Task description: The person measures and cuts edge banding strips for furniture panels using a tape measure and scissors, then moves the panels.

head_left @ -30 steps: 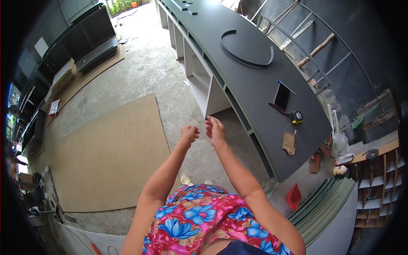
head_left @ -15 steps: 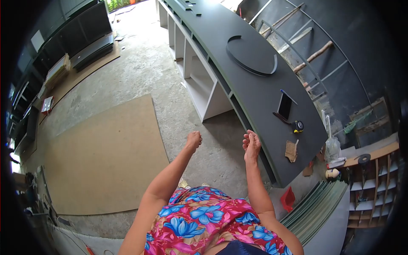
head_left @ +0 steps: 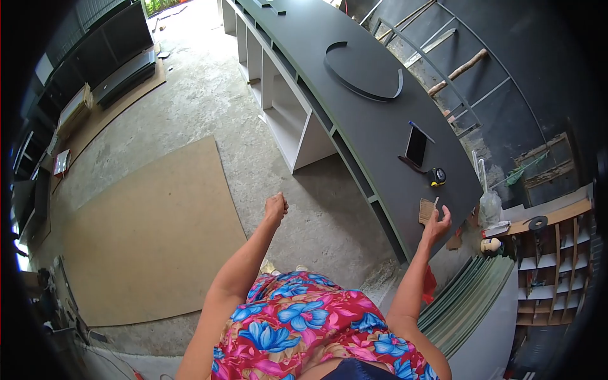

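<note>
My left hand (head_left: 276, 208) is closed in a fist over the concrete floor, left of the long dark-topped counter (head_left: 373, 152); the inside of the fist is hidden. At the counter's near end my right hand (head_left: 436, 228) is open, fingers apart. Its fingertips are right at a small piece of corrugated cardboard (head_left: 425, 209) and a short pale stick (head_left: 436, 201) lying against it. Just beyond lie a yellow-and-black tape measure (head_left: 437, 177), a dark phone (head_left: 416, 147) and a blue pen (head_left: 420, 132).
A curled dark edging strip (head_left: 361, 92) rests farther along the counter. On the floor to the left lies a large brown board (head_left: 152, 234). Greenish panels (head_left: 468, 304) stand stacked at the right, near a wooden rack (head_left: 551, 272). A metal frame (head_left: 456, 82) leans behind the counter.
My right hand has moved right, from the counter's front edge to the cardboard piece, and its fingers have spread. My left hand stays closed. The view has shifted slightly.
</note>
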A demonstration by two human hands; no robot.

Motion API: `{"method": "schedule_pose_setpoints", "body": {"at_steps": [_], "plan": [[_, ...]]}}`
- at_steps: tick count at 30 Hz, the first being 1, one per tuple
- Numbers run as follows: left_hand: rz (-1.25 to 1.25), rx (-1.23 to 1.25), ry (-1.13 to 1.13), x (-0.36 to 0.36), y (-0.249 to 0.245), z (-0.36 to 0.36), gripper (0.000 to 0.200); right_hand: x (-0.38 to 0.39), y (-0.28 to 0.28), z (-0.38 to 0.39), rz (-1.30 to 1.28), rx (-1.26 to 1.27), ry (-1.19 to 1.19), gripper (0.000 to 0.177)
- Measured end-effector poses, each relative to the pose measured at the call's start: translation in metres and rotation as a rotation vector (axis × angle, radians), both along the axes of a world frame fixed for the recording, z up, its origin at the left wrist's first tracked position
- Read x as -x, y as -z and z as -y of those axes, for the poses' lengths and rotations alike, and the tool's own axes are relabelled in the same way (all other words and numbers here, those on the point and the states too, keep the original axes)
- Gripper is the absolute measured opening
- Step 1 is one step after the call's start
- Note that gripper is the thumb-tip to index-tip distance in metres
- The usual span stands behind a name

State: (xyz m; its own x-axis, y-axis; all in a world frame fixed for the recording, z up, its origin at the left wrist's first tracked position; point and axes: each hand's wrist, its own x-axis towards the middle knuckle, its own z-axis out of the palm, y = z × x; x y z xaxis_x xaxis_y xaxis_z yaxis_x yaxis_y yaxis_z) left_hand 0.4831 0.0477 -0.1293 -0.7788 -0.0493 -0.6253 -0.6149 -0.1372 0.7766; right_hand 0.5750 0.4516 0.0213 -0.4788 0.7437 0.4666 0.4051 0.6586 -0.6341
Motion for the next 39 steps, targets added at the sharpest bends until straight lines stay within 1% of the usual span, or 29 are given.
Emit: {"method": "schedule_pose_setpoints", "body": {"at_steps": [2, 3, 6, 7, 13, 16, 19, 22, 24, 26, 28, 31, 34, 35, 39], "plan": [[0.027, 0.001, -0.041, -0.001, 0.000, -0.003, 0.034, -0.006, 0.003, -0.008, 0.238, -0.178, 0.100, 0.035], [0.028, 0.000, -0.031, -0.003, 0.001, -0.003, 0.034, -0.006, 0.017, -0.020, 0.302, -0.205, 0.099, 0.042], [0.026, 0.002, -0.005, -0.007, 0.000, -0.004, 0.033, -0.007, 0.020, -0.010, 0.468, -0.100, -0.016, 0.044], [0.022, 0.004, -0.001, -0.008, 0.000, -0.005, 0.034, -0.007, 0.024, -0.006, 0.482, -0.215, 0.010, 0.046], [0.011, -0.003, -0.046, -0.016, 0.004, -0.005, 0.033, 0.002, 0.027, 0.007, 0.506, -0.294, -0.011, 0.048], [0.014, 0.003, -0.046, -0.019, 0.005, -0.001, 0.033, 0.007, 0.024, 0.014, 0.510, -0.264, 0.008, 0.052], [0.006, 0.006, -0.065, -0.019, 0.010, 0.002, 0.033, 0.010, 0.024, 0.022, 0.495, -0.318, 0.060, 0.054], [0.006, 0.035, -0.114, -0.021, 0.007, 0.008, 0.033, 0.013, 0.022, 0.025, 0.508, -0.344, 0.055, 0.052], [-0.007, 0.035, -0.162, -0.022, 0.009, 0.011, 0.030, 0.015, 0.022, 0.023, 0.504, -0.308, 0.039, 0.051], [-0.039, 0.048, -0.165, -0.025, 0.008, 0.016, 0.027, 0.015, 0.022, 0.024, 0.500, -0.331, 0.068, 0.051], [-0.024, 0.025, -0.225, -0.020, 0.022, 0.016, 0.025, 0.018, 0.027, 0.017, 0.530, -0.371, 0.125, 0.053], [-0.012, 0.031, -0.222, -0.019, 0.032, 0.021, 0.025, 0.018, 0.021, 0.028, 0.506, -0.366, 0.221, 0.058], [0.006, 0.052, -0.207, -0.021, 0.040, 0.024, 0.026, 0.018, 0.019, 0.022, 0.486, -0.403, 0.191, 0.062], [0.010, 0.043, -0.235, -0.022, 0.042, 0.023, 0.027, 0.017, 0.011, 0.029, 0.533, -0.370, 0.177, 0.064], [0.011, 0.028, -0.202, -0.027, 0.037, 0.032, 0.030, 0.029, 0.024, -0.002, 0.530, -0.360, 0.163, 0.061]]}}
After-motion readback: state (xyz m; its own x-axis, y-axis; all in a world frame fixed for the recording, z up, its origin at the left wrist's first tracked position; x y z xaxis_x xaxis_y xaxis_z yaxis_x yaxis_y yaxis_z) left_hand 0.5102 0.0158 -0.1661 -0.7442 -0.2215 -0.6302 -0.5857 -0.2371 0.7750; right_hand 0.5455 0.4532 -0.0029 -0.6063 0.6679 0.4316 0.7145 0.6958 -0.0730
